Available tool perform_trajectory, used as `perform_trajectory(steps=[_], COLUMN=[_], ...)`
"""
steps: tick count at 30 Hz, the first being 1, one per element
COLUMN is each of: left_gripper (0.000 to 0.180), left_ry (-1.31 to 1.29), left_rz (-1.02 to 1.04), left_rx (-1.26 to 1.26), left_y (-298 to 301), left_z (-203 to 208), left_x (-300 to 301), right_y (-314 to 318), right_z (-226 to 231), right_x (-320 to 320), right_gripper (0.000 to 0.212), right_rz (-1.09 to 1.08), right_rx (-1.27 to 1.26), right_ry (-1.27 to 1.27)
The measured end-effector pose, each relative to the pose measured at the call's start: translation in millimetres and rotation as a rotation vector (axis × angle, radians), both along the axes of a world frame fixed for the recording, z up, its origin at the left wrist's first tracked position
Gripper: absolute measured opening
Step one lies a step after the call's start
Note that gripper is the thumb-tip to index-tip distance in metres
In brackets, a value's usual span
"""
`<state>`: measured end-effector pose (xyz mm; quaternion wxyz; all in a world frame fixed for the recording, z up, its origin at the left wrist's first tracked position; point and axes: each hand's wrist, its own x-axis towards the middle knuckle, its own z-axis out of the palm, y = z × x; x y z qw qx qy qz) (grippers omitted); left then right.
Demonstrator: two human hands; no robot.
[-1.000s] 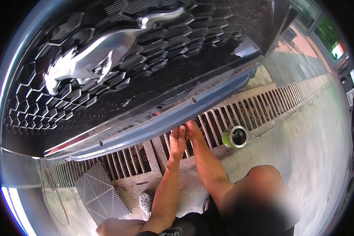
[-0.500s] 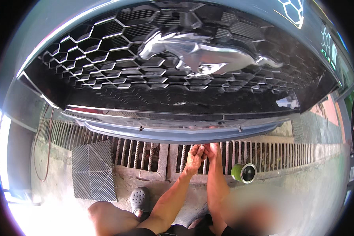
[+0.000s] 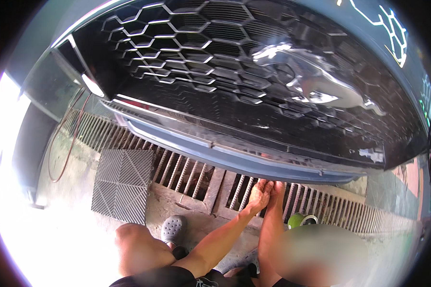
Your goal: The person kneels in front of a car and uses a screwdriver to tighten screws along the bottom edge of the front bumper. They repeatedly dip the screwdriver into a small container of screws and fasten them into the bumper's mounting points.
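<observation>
As we are looking across from the left, a thin brown hose [image 3: 70, 148] is looping down at nine o'clock. A grey ridged mat [image 3: 122, 184] is lying at eight o'clock, its upper part overlapping a slatted drain grate [image 3: 182, 178]. A grey clog with holes [image 3: 174, 229] is pointing toward the grate near seven o'clock. Under the black honeycomb grille [image 3: 215, 57] of a car [image 3: 340, 21], the blue-grey lower lip [image 3: 225, 160] is stretching from ten o'clock toward four. Between four and five o'clock, our left hand [image 3: 260, 193] is lying against our right hand [image 3: 276, 190], and our fingertips are reaching the lip's lower edge; we are unable to tell whether they are pinching anything. A green container with a metallic rim [image 3: 296, 220] is sitting near the hands, between four and five o'clock from them, its lower part disappearing in blur. A silver horse emblem [image 3: 316, 81] is gleaming on the grille at two o'clock.
</observation>
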<state>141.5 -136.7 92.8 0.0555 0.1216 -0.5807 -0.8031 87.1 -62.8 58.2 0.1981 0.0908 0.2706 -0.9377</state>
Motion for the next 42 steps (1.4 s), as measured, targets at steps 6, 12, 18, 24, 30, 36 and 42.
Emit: perform_trajectory(steps=[6,12,18,24,30,36,42], left_gripper=[0.019,0.021,0.017,0.029,0.017,0.006,0.007], left_ry=[0.047,0.013,0.088,0.056,0.053,0.050,0.076], left_rz=[-0.078,-0.201,-0.207,-0.173,-0.095,-0.123,0.143], left_rx=[0.057,0.009,-0.092,-0.062,0.197,0.363,0.378], left_y=[-16,-32,-23,-12,-6,-12,-22], left_z=[14,-5,-1,-13,-7,-1,3], left_x=[7,7,-7,-4,4,8,1], right_y=[7,-6,6,8,8,18,1], right_z=[-8,-7,-7,-7,-10,-25,6], right_x=[7,8,-3,-15,-11,-19,-24], right_gripper=[0.042,0.043,0.044,0.045,0.046,0.047,0.035], right_rz=[-0.014,0.005,-0.008,-0.006,-0.004,-0.018,0.139], right_rx=[0.020,0.007,0.015,0.008,-0.005,-0.005,-0.057], right_ry=[-0.001,0.007,0.029,0.051,0.058,0.085,0.077])
